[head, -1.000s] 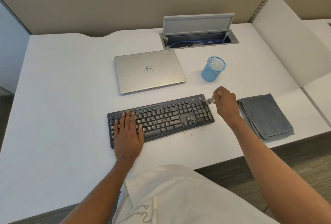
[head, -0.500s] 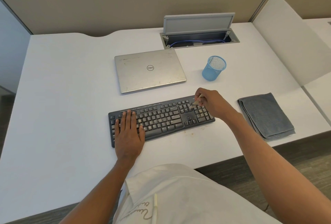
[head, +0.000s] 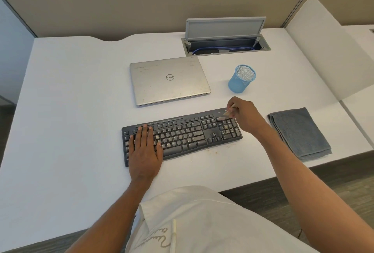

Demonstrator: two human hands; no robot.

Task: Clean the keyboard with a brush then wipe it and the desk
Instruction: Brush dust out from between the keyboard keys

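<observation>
A black keyboard (head: 188, 133) lies across the middle of the white desk (head: 70, 101), with crumbs on its number pad and on the desk just in front of it. My left hand (head: 144, 149) rests flat with straight fingers on the keyboard's left end. My right hand (head: 244, 116) grips a small brush (head: 225, 114) over the number pad, its bristles touching the top row of keys there. A folded grey cloth (head: 301, 133) lies on the desk to the right of the keyboard.
A shut silver laptop (head: 169, 79) lies behind the keyboard. A blue mesh pen cup (head: 241, 78) stands to its right. An open cable hatch (head: 225, 36) sits at the back. A white divider panel (head: 327, 50) borders the right side.
My right hand swept the brush left over the number pad, then came back right to the pad's top edge. My left hand stayed on the keyboard.
</observation>
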